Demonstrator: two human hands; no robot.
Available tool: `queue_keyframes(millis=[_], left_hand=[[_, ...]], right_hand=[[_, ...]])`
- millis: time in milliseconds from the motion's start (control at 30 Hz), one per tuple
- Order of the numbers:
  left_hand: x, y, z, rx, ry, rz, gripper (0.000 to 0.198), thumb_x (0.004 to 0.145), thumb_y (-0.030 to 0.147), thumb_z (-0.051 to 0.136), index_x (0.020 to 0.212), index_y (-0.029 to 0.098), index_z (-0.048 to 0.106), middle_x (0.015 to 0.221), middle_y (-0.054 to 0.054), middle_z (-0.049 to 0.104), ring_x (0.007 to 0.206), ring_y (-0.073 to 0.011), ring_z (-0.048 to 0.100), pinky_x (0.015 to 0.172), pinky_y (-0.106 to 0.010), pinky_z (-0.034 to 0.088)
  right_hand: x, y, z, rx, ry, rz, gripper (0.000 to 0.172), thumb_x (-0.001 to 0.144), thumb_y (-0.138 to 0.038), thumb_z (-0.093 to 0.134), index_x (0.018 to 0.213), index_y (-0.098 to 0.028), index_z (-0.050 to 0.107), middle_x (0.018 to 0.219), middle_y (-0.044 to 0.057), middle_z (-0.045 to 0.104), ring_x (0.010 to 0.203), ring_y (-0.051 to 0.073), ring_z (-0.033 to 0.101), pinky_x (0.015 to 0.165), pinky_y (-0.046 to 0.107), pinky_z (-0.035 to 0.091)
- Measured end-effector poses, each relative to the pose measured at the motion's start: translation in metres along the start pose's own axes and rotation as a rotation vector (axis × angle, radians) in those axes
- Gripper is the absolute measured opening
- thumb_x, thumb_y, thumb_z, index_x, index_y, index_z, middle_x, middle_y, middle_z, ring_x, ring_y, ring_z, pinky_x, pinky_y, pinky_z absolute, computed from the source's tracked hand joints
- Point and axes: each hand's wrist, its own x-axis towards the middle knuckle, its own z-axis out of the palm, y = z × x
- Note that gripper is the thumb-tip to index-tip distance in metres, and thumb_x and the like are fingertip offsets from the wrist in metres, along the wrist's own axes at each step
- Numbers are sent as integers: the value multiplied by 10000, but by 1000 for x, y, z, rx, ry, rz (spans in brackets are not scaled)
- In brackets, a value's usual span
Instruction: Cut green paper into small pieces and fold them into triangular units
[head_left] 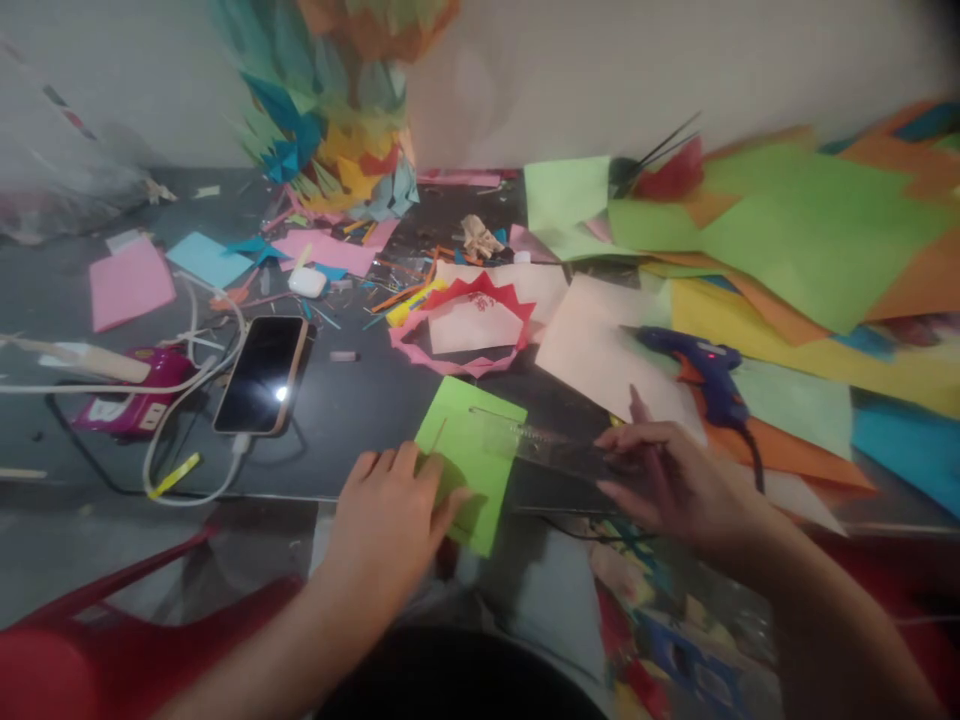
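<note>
On the dark grey worktop [352,410], a black-screened smartphone with a pale tan edge [262,375] rests with a white charging cable [214,497] plugged into its near end. Left of it sits a glossy magenta-and-white socket block [161,370]. A square pink paper sheet [131,285] lies behind that, near a small rounded white case [307,283]. Farther right stands a zigzag-edged red-and-pink paper ring [525,325]. A dark blue glue gun with an orange trigger [720,380] lies across paper sheets, a red light glowing on its body. Multicoloured pointed paper layers [349,150] rise at the back.
</note>
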Motion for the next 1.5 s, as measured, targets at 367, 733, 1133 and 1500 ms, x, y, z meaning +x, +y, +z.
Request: queue_keyframes(millis=[367,733,1133,1500], left_hand=[[17,-13,17,-227,111,358,282,843,134,447,1082,189,586,1214,-64,571,1118,-203,506,886,-352,430],[-20,2,25,-37,166,85,309,845,185,483,1137,197,580,978,-78,605,845,-228,571,704,-373,453],[9,32,33,-219,317,174,278,871,185,449,1119,137,566,1179,-104,576,1095,-240,512,888,-381,437],[8,37,51,-182,279,219,319,882,181,457,1189,199,545,1260,-82,550,1164,-226,485,927,-409,420]], right_hand=[[-20,8,1,145,227,9,314,763,-288,622,1006,-273,425,939,73,592,820,235,627,693,369,538],[-10,-6,35,-71,103,-215,258,800,-243,570,1010,-230,421,954,75,634,825,198,651,701,320,533],[12,-2,37,-168,53,-376,203,802,-202,556,981,-216,458,954,105,649,816,224,636,676,368,542],[7,-1,39,-100,86,-373,233,777,-163,599,968,-216,476,964,101,662,854,222,624,719,396,535]])
